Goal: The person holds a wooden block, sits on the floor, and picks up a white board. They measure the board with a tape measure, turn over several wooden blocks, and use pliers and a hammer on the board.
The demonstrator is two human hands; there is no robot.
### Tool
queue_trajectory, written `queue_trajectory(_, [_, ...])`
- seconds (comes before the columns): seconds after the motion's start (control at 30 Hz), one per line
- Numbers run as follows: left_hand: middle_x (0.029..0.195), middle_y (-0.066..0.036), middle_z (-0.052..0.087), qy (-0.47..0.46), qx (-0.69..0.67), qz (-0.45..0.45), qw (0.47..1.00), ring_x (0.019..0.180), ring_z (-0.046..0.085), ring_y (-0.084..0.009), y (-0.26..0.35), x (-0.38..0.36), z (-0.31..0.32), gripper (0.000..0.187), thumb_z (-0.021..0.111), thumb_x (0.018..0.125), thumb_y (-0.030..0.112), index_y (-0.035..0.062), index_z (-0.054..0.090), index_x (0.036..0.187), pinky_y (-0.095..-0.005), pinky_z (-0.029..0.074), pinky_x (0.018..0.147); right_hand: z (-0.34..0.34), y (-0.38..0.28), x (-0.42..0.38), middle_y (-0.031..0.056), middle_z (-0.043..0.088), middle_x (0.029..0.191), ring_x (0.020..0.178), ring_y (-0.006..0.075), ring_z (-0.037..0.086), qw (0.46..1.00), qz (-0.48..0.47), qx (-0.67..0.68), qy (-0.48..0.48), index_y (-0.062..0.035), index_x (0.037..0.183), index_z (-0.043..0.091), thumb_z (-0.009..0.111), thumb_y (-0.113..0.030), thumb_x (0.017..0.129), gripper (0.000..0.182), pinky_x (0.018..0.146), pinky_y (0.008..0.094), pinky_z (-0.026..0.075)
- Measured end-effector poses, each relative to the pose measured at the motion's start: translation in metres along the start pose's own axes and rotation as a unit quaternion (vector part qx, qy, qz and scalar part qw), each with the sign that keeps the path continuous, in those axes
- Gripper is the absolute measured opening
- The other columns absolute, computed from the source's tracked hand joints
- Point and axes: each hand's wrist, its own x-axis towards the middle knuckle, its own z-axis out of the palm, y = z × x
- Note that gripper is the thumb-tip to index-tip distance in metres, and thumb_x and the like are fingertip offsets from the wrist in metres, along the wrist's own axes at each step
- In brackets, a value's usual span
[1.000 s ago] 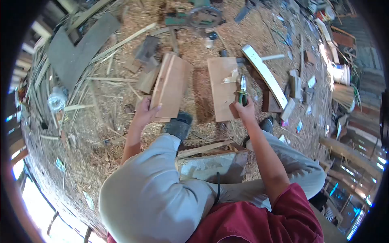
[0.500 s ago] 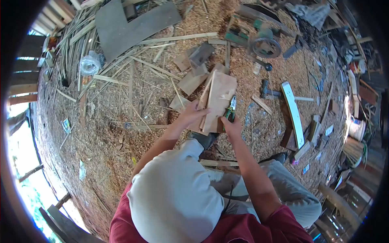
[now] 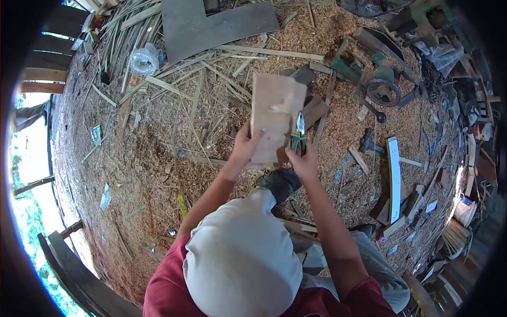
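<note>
A flat, pale wooden board (image 3: 275, 108) is held up in front of me over my raised knee. My left hand (image 3: 246, 146) grips its lower left edge, with the thumb lying across the face. In my right hand (image 3: 303, 160) is a pair of pliers (image 3: 300, 127) with green handles. Their metal jaws point away from me and overlap the board's right edge in this view. Behind the board, darker wood blocks (image 3: 316, 110) lie on the shavings, partly hidden by it.
Wood shavings cover the ground. A hammer (image 3: 371, 142) lies to the right, near a long white-faced strip (image 3: 394, 179). Farther back stands a green machine part with a handwheel (image 3: 383, 93). Thin wood strips and a grey L-shaped sheet (image 3: 216, 29) lie at the far left.
The board has turned so that its broad face shows and its stacked left edge no longer does. The pliers' jaws show more plainly beside it. The surroundings have shifted right in view.
</note>
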Motion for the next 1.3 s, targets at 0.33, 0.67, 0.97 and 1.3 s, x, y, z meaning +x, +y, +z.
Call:
queue_trajectory(0.33, [0.123, -0.013, 0.069, 0.108, 0.041, -0.028, 0.993, 0.118, 0.066, -0.0236, 0.061, 0.126, -0.057, 0.059, 0.054, 0.108, 0.046, -0.0004, 0.053, 0.143, -0.0389, 0.053, 0.099, 0.002, -0.006, 0.049, -0.0026, 0.058, 0.087, 0.076, 0.0051, 0.053, 0.996, -0.039, 0.049, 0.068, -0.0049, 0.103, 0.059, 0.076, -0.004, 0.087, 0.024, 0.065, 0.0248, 0.043])
queue_trajectory(0.67, [0.142, -0.023, 0.055, -0.073, 0.464, 0.218, 0.855, 0.131, 0.055, -0.0445, -0.033, 0.02, -0.023, 0.062, 0.077, 0.082, 0.015, 0.0037, 0.056, 0.139, -0.0469, 0.045, 0.111, -0.052, 0.049, 0.041, 0.012, 0.068, 0.082, 0.078, 0.0287, 0.07, 0.937, 0.111, -0.267, 0.196, 0.0003, 0.1, 0.063, 0.083, -0.02, 0.075, 0.038, 0.071, 0.0419, 0.054])
queue_trajectory(0.97, [0.154, -0.016, 0.045, -0.214, 0.613, 0.229, 0.725, 0.15, 0.035, -0.0365, -0.017, -0.002, -0.031, 0.093, 0.087, 0.067, 0.02, 0.0117, 0.049, 0.151, -0.0585, 0.031, 0.12, -0.049, 0.047, 0.081, 0.0176, 0.069, 0.08, 0.071, 0.0361, 0.068, 0.934, 0.063, -0.246, 0.253, 0.001, 0.089, 0.064, 0.08, -0.024, 0.082, 0.031, 0.069, 0.0461, 0.053])
queue_trajectory(1.3, [0.127, -0.008, 0.062, -0.293, 0.627, 0.204, 0.692, 0.132, 0.053, -0.0316, 0.001, 0.027, -0.014, 0.088, 0.091, 0.052, 0.033, 0.0127, 0.065, 0.133, -0.0612, 0.026, 0.12, 0.02, 0.031, 0.119, 0.0193, 0.07, 0.085, 0.08, 0.04, 0.071, 0.924, -0.016, -0.179, 0.338, 0.0005, 0.089, 0.065, 0.079, -0.015, 0.084, 0.021, 0.073, 0.0493, 0.053])
